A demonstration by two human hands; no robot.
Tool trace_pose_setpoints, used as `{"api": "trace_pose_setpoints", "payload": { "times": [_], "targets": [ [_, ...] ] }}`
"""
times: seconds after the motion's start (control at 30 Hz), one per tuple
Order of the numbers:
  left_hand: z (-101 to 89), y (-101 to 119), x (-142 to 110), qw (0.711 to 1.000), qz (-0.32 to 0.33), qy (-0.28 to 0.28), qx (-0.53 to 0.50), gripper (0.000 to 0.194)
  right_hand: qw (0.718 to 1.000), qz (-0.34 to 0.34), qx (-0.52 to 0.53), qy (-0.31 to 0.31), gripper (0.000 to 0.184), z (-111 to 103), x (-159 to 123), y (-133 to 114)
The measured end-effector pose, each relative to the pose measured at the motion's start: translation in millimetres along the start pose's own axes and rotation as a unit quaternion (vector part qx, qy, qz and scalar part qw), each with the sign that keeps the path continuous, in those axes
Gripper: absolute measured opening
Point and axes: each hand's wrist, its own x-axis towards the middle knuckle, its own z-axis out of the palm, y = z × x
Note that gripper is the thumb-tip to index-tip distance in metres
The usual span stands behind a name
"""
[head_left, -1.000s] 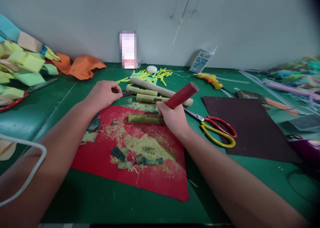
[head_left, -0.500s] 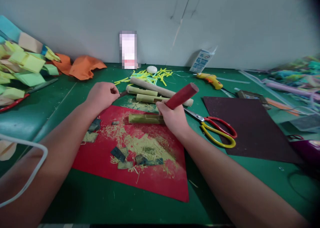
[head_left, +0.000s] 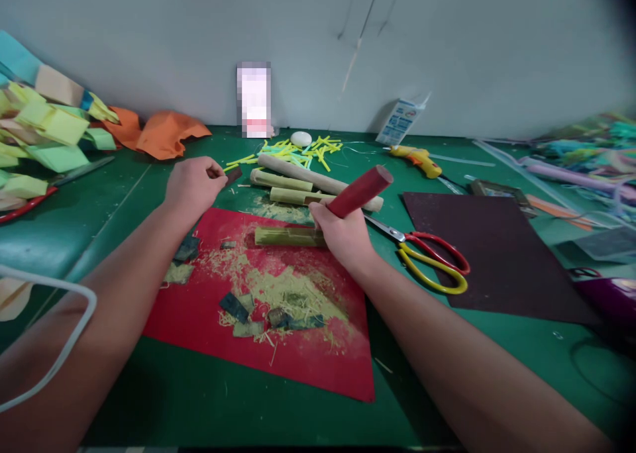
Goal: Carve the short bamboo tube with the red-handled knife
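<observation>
My left hand [head_left: 195,183] is closed in a pinch on a small dark brown strip [head_left: 233,177], just left of several bamboo pieces. My right hand [head_left: 344,233] wraps round a tool with a thick red handle [head_left: 362,191], which slants up to the right; its working end is mostly hidden by my fingers. Under that fist lies a split bamboo piece [head_left: 284,236], its right end covered by my hand. The bamboo rests on a red sheet [head_left: 328,373] strewn with pale sawdust [head_left: 285,284] and dark scraps [head_left: 233,306].
Behind are bamboo pieces [head_left: 285,181], a long stick [head_left: 303,173] and yellow-green strips [head_left: 322,150]. Red-and-yellow scissors [head_left: 432,261] lie right, overlapping a dark brown sheet [head_left: 497,254]. A yellow glue gun [head_left: 418,160] and a phone [head_left: 254,99] are farther back.
My left hand has shifted slightly left and up, drawing the brown strip away from the bamboo pieces and tilting it upward. My right hand has stayed almost still.
</observation>
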Motion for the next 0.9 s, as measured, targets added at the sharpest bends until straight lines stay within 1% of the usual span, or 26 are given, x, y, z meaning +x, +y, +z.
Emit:
{"api": "trace_pose_setpoints", "payload": {
  "times": [0.13, 0.23, 0.3, 0.37, 0.43, 0.5, 0.53, 0.6, 0.7, 0.73, 0.8, 0.9],
  "targets": [
    [7.8, 9, 0, 0.999, 0.011, 0.010, -0.039, 0.022, 1.000, -0.003, -0.005, 0.000, 0.028, 0, 0, 1],
    [11.8, 15, 0, 0.996, 0.027, -0.024, -0.087, 0.025, 1.000, 0.001, -0.005, 0.001, 0.028, 0, 0, 1],
    [11.1, 16, 0, 0.994, 0.028, -0.042, -0.097, 0.027, 1.000, 0.000, -0.007, -0.002, 0.029, 0, 0, 2],
    [6.3, 18, -2, 0.995, 0.024, -0.027, -0.089, 0.028, 1.000, -0.002, -0.009, -0.004, 0.030, 0, 1, 2],
    [-1.8, 25, -8, 0.997, 0.030, 0.011, -0.072, 0.029, 1.000, 0.001, -0.012, -0.006, 0.030, 0, 1, 2],
    [-10.0, 40, -20, 0.996, 0.068, 0.019, -0.055, 0.029, 1.000, 0.004, -0.016, -0.010, 0.029, -1, 2, 1],
    [-12.6, 50, -28, 0.994, 0.102, -0.005, -0.049, 0.027, 1.000, 0.005, -0.019, -0.012, 0.029, -1, 2, 0],
    [-12.2, 72, -47, 0.979, 0.182, -0.076, -0.044, 0.025, 1.000, 0.004, -0.021, -0.016, 0.030, -1, 2, 1],
    [2.5, 96, -72, 0.948, 0.273, -0.161, -0.010, 0.025, 1.000, 0.002, -0.012, -0.009, 0.031, 0, 1, 2],
    [9.6, 100, -79, 0.938, 0.301, -0.174, -0.001, 0.024, 1.000, 0.000, -0.011, -0.007, 0.032, 0, 1, 3],
    [23.3, 100, -87, 0.928, 0.330, -0.172, 0.006, 0.024, 1.000, -0.002, -0.015, -0.007, 0.031, 0, 1, 3],
    [35.5, 94, -90, 0.933, 0.323, -0.158, -0.002, 0.023, 1.000, -0.003, -0.010, -0.010, 0.032, 0, 1, 2]
  ]
}}
